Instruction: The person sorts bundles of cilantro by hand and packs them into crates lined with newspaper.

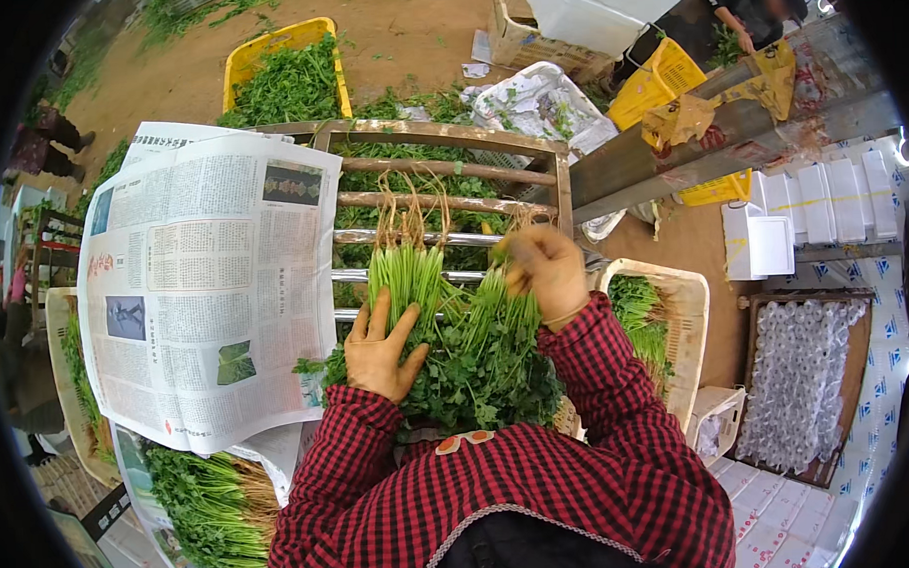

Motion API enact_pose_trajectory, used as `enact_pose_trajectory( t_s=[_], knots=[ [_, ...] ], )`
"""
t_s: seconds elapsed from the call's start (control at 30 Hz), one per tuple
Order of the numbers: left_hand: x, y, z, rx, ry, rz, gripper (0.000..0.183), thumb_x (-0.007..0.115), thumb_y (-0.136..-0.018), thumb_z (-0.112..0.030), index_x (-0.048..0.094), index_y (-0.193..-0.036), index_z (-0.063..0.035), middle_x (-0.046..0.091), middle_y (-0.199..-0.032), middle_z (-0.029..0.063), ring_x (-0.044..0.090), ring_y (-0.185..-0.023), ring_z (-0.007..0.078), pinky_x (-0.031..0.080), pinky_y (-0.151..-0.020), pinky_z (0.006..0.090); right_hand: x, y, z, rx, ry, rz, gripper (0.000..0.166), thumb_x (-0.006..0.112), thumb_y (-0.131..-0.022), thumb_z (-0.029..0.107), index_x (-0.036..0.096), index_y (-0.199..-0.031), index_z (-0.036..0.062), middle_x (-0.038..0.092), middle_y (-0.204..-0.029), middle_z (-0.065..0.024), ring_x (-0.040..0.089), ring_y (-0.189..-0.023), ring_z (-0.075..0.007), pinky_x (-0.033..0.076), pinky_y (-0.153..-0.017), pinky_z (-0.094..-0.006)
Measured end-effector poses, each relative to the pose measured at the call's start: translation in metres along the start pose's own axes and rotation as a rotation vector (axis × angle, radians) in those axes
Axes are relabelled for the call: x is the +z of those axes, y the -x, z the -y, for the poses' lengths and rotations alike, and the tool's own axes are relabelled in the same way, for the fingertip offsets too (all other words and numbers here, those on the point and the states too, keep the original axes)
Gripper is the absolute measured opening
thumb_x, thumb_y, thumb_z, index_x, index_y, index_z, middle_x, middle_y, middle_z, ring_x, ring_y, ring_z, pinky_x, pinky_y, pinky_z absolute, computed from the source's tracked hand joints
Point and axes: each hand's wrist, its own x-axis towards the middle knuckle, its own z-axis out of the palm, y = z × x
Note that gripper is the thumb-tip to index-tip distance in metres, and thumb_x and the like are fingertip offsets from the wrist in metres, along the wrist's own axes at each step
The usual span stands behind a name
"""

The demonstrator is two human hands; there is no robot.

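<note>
Leafy green stalks with roots (pixel 405 274) lie on a metal rack (pixel 449 138), roots pointing away from me and leaves towards my body. My left hand (pixel 381 346) rests on the left bunch with its fingers spread over the stalks. At the right bunch (pixel 493 305), my right hand (pixel 546 273) has its fingers bent around the root end; they are blurred, and what they pinch cannot be made out. Both hands look gloved. Left of the rack lies a stack of newspaper sheets (pixel 214 292).
Crates of rooted greens stand at right (pixel 696 328) and left (pixel 68 388), with more greens (pixel 207 510) at lower left. Beyond the rack are a yellow crate (pixel 231 70) and a white lined basket (pixel 537 78). A metal beam (pixel 727 135) runs at upper right, near another person (pixel 753 7).
</note>
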Motion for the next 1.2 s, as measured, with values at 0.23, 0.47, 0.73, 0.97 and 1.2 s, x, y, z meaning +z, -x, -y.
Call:
enact_pose_trajectory(
  t_s=[0.23,0.47,0.73,0.97,1.2],
  knots=[
    [-0.002,-0.001,-0.003,-0.002,0.032,0.003,0.064,0.082,-0.08,-0.023,0.061,-0.141,-0.0202,0.038,-0.16,0.0219,0.043,-0.137,0.0516,0.04,-0.113,0.0553,-0.089,-0.012,-0.012,-0.196,-0.032,-0.477,0.059,0.058,-0.104,0.039,0.041,-0.15,0.0063,0.065,-0.124,-0.0146,0.067,-0.089,-0.015,0.055,-0.073,-0.027],
    [-0.031,-0.014,-0.012,-0.05,0.004,0.0,0.076,0.079,-0.082,-0.017,0.047,-0.151,-0.0103,0.04,-0.157,0.0256,0.041,-0.142,0.0448,0.038,-0.116,0.0492,-0.084,0.04,-0.084,-0.011,0.719,-0.345,0.066,0.069,-0.095,0.052,0.058,-0.138,0.0019,0.072,-0.096,-0.0137,0.071,-0.085,-0.0253,0.056,-0.077,-0.037],
    [-0.003,-0.092,-0.006,-0.181,-0.019,-0.108,0.081,0.086,-0.078,-0.021,0.048,-0.149,-0.0082,0.06,-0.14,0.0192,0.061,-0.125,0.0389,0.049,-0.105,0.046,0.021,-0.014,-0.038,-0.033,1.122,-0.225,0.089,0.076,-0.085,0.057,0.044,-0.152,0.0083,0.062,-0.128,-0.0285,0.066,-0.115,-0.0384,0.057,-0.094,-0.046],
    [0.014,-0.086,-0.013,-0.062,0.245,0.028,0.086,0.084,-0.078,-0.015,0.043,-0.153,-0.0089,0.063,-0.135,0.0208,0.059,-0.126,0.0388,0.048,-0.105,0.0474,0.028,-0.024,-0.062,-0.134,0.85,-0.206,0.076,0.081,-0.085,0.029,0.045,-0.151,0.0148,0.05,-0.137,-0.0276,0.063,-0.115,-0.0438,0.054,-0.098,-0.0469],
    [0.008,-0.084,-0.019,-0.042,0.387,0.098,0.081,0.081,-0.082,-0.015,0.044,-0.153,-0.0042,0.06,-0.14,0.021,0.057,-0.129,0.0377,0.046,-0.109,0.0447,0.016,-0.03,-0.076,-0.258,0.448,0.038,0.07,0.068,-0.096,0.031,0.039,-0.155,0.0075,0.055,-0.145,-0.0248,0.053,-0.136,-0.0356,0.046,-0.11,-0.0407]
  ],
)
